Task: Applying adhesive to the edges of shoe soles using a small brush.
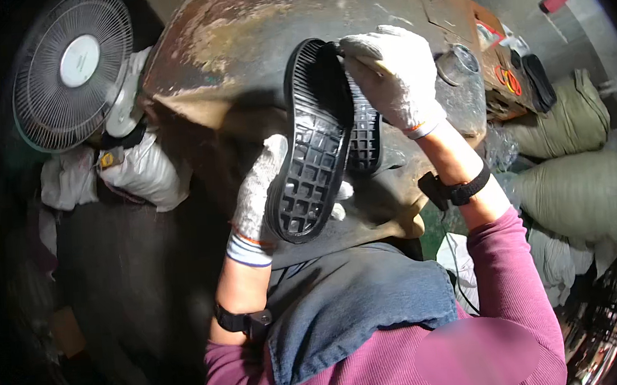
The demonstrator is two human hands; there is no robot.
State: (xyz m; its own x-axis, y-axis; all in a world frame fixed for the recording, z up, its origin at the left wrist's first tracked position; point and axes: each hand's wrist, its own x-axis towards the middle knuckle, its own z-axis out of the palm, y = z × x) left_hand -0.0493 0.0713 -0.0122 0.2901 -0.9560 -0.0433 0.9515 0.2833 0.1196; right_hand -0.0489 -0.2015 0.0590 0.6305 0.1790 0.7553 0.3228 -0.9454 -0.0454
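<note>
A black shoe sole (310, 142) with a grid of square recesses and ribs at its far end is held tilted over the worktable (254, 24). My left hand (259, 181), in a white knit glove, grips it: the thumb lies along its left edge, and fingertips show past its right edge. Against the upper right edge of the sole is my right hand (393, 72), also gloved, with its fingers curled closed. What its fingertips hold, if anything, is hidden. Partly behind the held sole, a second black sole (367, 135) shows its gridded face.
A white-centred fan (79, 62) stands at the far left above white sacks (146, 171). At the right are a metal cup (459, 64), orange-handled scissors (507, 78) on a wooden box, and stuffed green sacks (580, 191). A denim apron (360, 310) covers my lap.
</note>
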